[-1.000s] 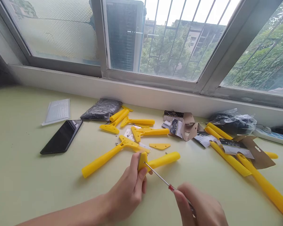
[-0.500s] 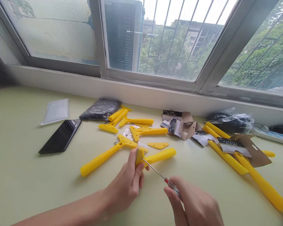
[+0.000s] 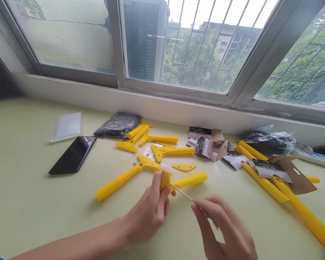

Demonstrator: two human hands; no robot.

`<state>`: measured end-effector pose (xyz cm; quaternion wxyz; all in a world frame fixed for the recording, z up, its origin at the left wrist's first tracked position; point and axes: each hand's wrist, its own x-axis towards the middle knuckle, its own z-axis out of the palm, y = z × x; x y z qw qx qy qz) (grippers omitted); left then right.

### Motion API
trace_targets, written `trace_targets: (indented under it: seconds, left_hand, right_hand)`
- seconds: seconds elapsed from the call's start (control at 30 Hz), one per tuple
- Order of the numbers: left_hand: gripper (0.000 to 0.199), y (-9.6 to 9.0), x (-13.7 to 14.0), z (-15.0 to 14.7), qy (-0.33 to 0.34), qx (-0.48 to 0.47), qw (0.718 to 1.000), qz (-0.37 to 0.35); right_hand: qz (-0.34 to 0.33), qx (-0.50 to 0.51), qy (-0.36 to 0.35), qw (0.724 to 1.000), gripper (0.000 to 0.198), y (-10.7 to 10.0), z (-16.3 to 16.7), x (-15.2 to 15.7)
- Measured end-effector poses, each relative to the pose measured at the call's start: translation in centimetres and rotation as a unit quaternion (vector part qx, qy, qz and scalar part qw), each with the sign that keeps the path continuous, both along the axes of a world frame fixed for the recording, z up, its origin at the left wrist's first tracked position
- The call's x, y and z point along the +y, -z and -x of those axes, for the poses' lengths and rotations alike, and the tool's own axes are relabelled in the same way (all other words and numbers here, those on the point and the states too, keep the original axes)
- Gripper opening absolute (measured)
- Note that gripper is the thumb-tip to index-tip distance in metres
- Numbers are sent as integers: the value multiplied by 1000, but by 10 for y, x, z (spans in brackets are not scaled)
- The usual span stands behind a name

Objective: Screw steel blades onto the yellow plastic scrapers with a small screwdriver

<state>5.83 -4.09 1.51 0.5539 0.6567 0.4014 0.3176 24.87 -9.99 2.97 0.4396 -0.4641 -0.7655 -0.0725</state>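
Note:
My left hand [image 3: 151, 207] grips the head of a yellow scraper [image 3: 191, 180], whose round handle points right. In my right hand [image 3: 224, 225] is a screwdriver [image 3: 182, 192]; my thumb and fingers cover most of its handle. The thin metal shaft slants up to the left, and its tip meets a hole in the scraper head. Left of my hands lies another yellow scraper [image 3: 119, 183], head towards the middle. Just behind the held one rests a loose yellow blade cover plate [image 3: 183, 167]. Small screws [image 3: 134, 164] lie by the scraper heads.
Several more yellow scrapers [image 3: 176, 151] lie behind. A black phone [image 3: 72, 156], a clear-wrapped card [image 3: 67, 125] and a black plastic bag [image 3: 117, 124] are at left. Cardboard packaging [image 3: 218, 146] and long yellow handles [image 3: 300, 209] lie at right. The window [image 3: 178, 90] bounds the back.
My right fingers have shifted on the screwdriver, extending forward over its handle. Its tip stays at the scraper's hole. The whole view has shifted slightly.

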Motion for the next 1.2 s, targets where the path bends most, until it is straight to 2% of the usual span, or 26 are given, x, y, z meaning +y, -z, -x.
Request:
trace_targets:
  seconds: [0.07,0.2,0.3,0.4,0.47,0.57,0.7,0.8,0.9,0.97,1.1,1.2]
  left_hand:
    - [33,2,0,-3,-14,-16,1000,8]
    - [28,5,5,-7,-56,-101,991,62]
    - [27,1,11,-6,-79,-173,977,95]
    - [26,-6,17,-4,-81,-231,964,101]
    - [23,-10,21,-1,-82,-253,958,107]
    - [18,-10,26,4,-92,-270,947,146]
    - [20,-5,30,8,-96,-284,930,211]
    - [22,-2,28,8,-80,-281,927,236]
    - [25,0,23,6,-50,-259,929,261]
    - [26,0,20,5,-31,-245,932,267]
    - [25,-4,20,5,-36,-234,937,258]
    - [17,-6,22,6,-49,-224,938,262]
  right_hand:
    - [13,-20,28,999,6,-9,2,4]
    - [30,-113,121,986,34,-33,12,27]
    - [84,-130,94,983,35,-63,26,53]
    - [116,-120,54,984,21,-93,47,78]
    - [134,-138,48,980,15,-104,64,92]
    - [173,-191,84,963,14,-105,88,105]
    - [221,-239,189,927,22,-96,103,112]
    - [276,-248,157,915,10,-97,102,111]
    - [322,-232,119,910,10,-102,98,106]
    - [325,-228,131,908,4,-104,96,104]
    - [307,-254,182,899,27,-101,94,103]
    - [329,-276,145,891,17,-103,89,103]
